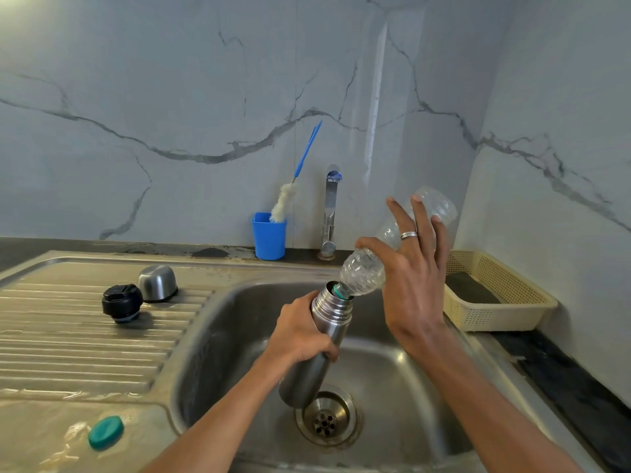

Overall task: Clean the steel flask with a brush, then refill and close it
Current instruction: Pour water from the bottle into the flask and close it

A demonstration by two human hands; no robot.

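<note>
Water inside the clear ribbed bottle point(392, 247) cannot be made out. The bottle is tipped, neck in the mouth of the steel flask point(324, 332), and gripped by the right hand point(415, 264). The flask is grasped by the left hand point(300, 332) over the sink point(239, 336), its base partly hidden.

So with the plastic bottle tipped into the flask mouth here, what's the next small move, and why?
Probably lift the plastic bottle away and set it down. It looks empty, the right hand holds it neck-down in the mouth of the steel flask, which the left hand grips over the sink. The black stopper and steel cup wait on the drainboard.
</note>
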